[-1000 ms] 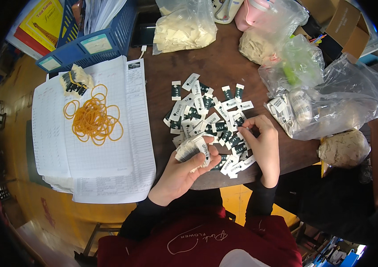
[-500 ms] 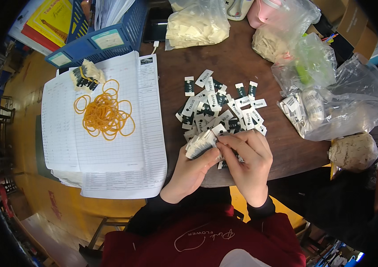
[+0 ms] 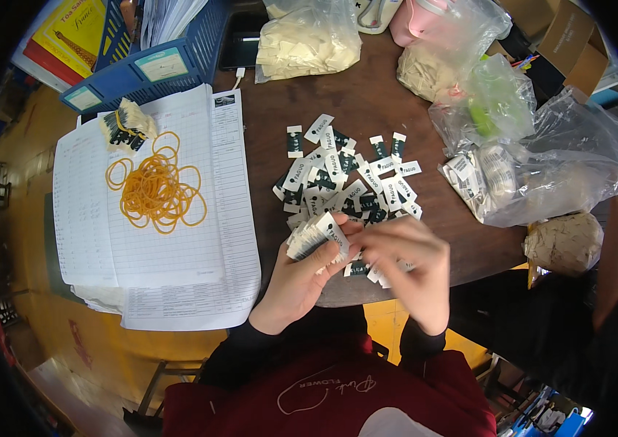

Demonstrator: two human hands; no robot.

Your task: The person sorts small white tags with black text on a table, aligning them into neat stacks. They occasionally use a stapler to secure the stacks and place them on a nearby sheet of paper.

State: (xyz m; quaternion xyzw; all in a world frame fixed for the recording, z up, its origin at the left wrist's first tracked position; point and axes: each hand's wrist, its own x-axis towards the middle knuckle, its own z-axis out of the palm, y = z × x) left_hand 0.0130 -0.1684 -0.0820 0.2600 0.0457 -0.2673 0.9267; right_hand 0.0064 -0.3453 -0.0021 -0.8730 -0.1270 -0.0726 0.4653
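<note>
A stack of small white fabric labels (image 3: 318, 237) is in my left hand (image 3: 296, 278), which is closed around it with the thumb across the front label. Just right of the stack is my right hand (image 3: 409, 266), smeared by motion; its fingertips are close to my left fingers, and I cannot tell whether they pinch anything. Beyond and partly beneath my hands, a loose pile of white and dark green labels (image 3: 353, 191) is scattered on the brown table (image 3: 272, 109). Some labels near my right hand are covered by it.
On lined paper sheets (image 3: 90, 240) at left lie orange rubber bands (image 3: 155, 193) and a banded label bundle (image 3: 127, 130). A blue basket (image 3: 192, 58) stands behind. Plastic bags of labels (image 3: 309, 51) sit at the back, with more bags (image 3: 542, 175) at right. Another person's arm (image 3: 611, 255) shows at the far right.
My right hand has come away from the stack's top and moved slightly right. The front label in my left hand is now more fully exposed. The whole view has shifted a little.
</note>
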